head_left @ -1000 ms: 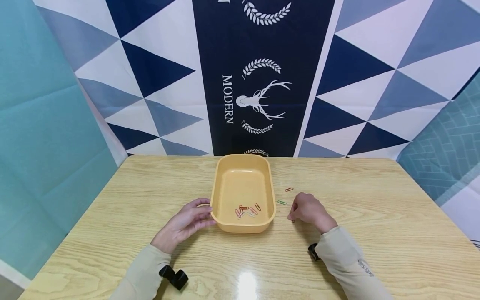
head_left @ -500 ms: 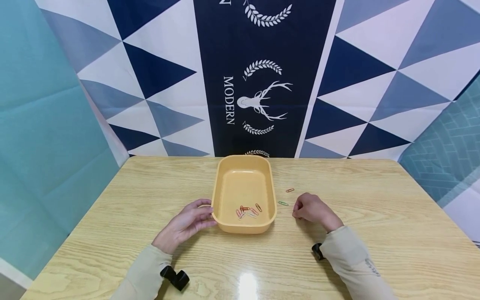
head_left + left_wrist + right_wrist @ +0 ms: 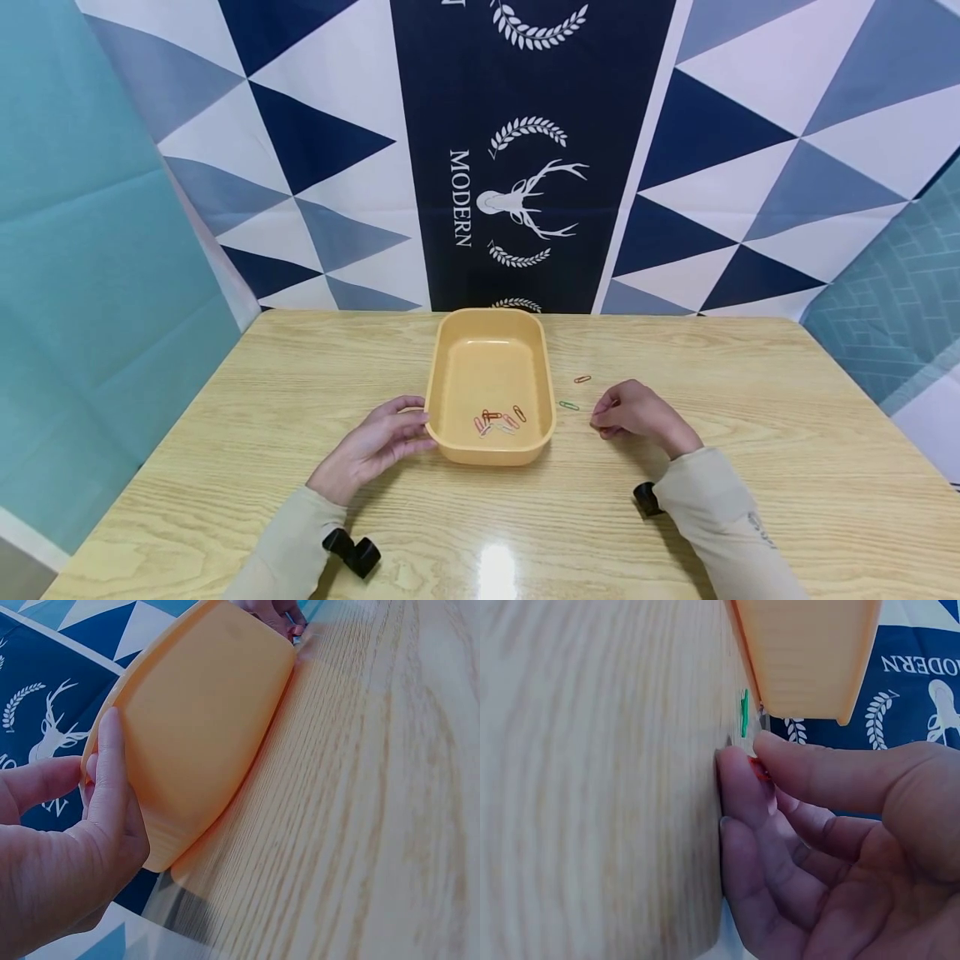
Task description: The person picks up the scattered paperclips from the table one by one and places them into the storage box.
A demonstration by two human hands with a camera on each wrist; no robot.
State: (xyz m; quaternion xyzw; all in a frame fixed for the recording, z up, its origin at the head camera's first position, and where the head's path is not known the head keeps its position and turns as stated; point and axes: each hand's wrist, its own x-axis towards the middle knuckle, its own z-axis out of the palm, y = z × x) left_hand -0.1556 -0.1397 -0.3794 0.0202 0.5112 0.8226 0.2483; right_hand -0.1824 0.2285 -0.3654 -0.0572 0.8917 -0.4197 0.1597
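A yellow plastic tray (image 3: pixel 491 456) stands on the table, with several red, pink, orange and white paper clips (image 3: pixel 491 415) lying in its near end. My left hand (image 3: pixel 375 446) grips its left rim; in the left wrist view the thumb and fingers (image 3: pixel 112 765) pinch the rim between them. To the right of the tray, my right hand (image 3: pixel 637 414) pinches a red paper clip (image 3: pixel 759 769) between thumb and forefinger, mostly hidden by the fingertips. A green paper clip (image 3: pixel 569 406) lies between that hand and the tray. Farther back rests another red clip (image 3: pixel 582 379).
The wooden table (image 3: pixel 420 533) reaches back to a patterned cloth backdrop (image 3: pixel 517 208). Teal cloth (image 3: pixel 112 250) hangs on the left side. Black wrist cameras (image 3: pixel 352 553) are strapped on under both beige sleeves.
My right hand has drawn slightly rightward and back from the tray, and the clip under its fingers on the table is now pinched. My left hand keeps its grip on the rim.
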